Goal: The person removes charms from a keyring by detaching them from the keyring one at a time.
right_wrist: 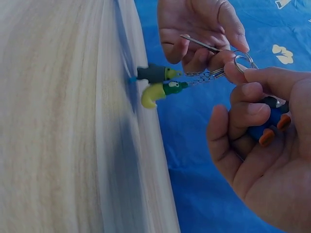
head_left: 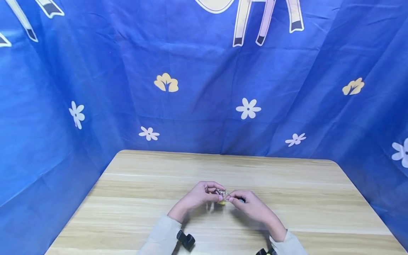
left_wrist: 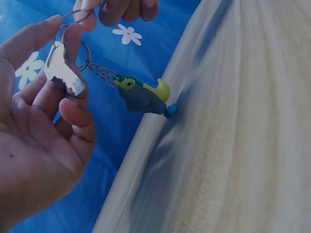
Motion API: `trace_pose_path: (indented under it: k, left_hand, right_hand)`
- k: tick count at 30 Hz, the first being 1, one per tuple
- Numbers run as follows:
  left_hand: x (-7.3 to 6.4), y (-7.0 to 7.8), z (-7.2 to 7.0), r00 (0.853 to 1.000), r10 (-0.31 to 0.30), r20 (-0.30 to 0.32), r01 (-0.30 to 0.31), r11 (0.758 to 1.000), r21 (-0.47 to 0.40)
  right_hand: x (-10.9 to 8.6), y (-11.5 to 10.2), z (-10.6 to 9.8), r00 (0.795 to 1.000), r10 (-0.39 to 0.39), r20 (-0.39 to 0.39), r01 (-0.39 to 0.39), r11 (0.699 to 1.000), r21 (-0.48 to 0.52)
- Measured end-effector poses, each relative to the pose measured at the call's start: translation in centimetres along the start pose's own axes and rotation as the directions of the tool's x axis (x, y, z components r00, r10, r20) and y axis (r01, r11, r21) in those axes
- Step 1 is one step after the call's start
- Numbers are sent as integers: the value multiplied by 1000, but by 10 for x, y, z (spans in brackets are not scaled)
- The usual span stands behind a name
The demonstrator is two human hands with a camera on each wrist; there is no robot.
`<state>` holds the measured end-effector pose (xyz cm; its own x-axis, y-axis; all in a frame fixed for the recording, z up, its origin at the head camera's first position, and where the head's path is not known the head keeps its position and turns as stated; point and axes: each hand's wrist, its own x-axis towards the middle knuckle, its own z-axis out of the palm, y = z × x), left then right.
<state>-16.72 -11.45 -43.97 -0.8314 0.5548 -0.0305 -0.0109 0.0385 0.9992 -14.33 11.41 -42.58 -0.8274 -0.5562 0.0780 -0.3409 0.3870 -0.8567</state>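
Over the front middle of the table, my left hand [head_left: 202,193] and right hand [head_left: 251,206] meet at a metal split ring [right_wrist: 235,62]. The left fingers and thumb pinch the ring, beside a flat silvery key-like piece [left_wrist: 63,70]. From the ring assembly, small chains [left_wrist: 101,71] carry two figure charms: a grey one [left_wrist: 141,99] with a yellow-green head and blue tip, and a yellow one [right_wrist: 152,95] with a green head. My right thumb and index finger pinch a ring, while its other fingers curl round a blue charm [right_wrist: 272,121] with orange feet.
The wood-grain table [head_left: 153,170] spreads beneath both hands. A blue printed cloth [head_left: 197,106] hangs behind it and at both sides. Black wrist devices [head_left: 186,240] are strapped over the light sleeves [head_left: 160,235].
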Motion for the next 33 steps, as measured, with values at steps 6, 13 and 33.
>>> trace_pose_path:
  k: [6,13,33]
  left_hand:
    - [-1,0,0,1000,-9,2,9,997,77]
    - [0,1,0,1000,2,-14,-1,993,120]
    - [2,-2,3,996,5,-86,6,992,130]
  right_hand:
    - [-1,1,-1,1000,2,0,-2,1000,-13]
    - [-1,-1,-2,1000,4,0,-4,1000,4]
    - [-1,1,1,999,-44,-4,44,999,-3]
